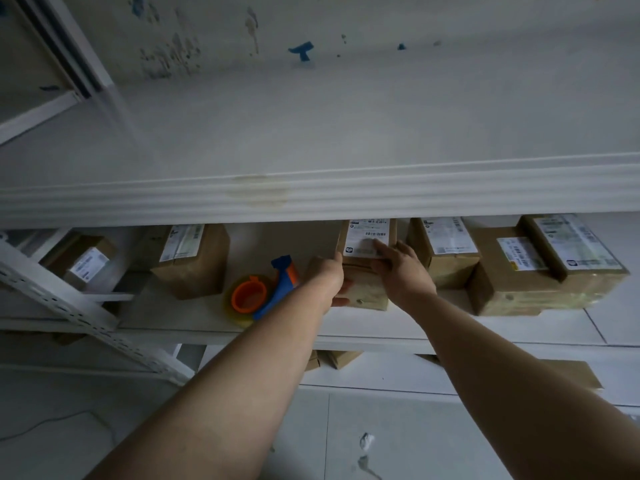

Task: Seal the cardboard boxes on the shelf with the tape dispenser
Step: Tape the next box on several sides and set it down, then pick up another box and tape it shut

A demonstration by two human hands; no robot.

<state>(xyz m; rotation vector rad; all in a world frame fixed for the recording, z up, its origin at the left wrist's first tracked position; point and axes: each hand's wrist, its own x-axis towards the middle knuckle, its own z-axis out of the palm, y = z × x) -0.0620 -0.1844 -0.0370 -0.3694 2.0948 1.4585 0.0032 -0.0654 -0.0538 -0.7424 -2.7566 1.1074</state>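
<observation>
While the dispenser (pixel 277 292) lies left of centre, your left hand (pixel 335 282) grips the box (pixel 367 294); your right hand (pixel 398 268) rests flat on top.

On the shelf (pixel 374 325), the tape dispenser (pixel 263 292) lies just left of the middle cardboard box (pixel 367 289), with another box (pixel 194 261) farther left and stacked boxes (pixel 512 289) to its right.

Hands (pixel 334 278) (pixel 398 271) on labelled box (pixel 367 296) (dispenser (pixel 284 285) beside)
</observation>
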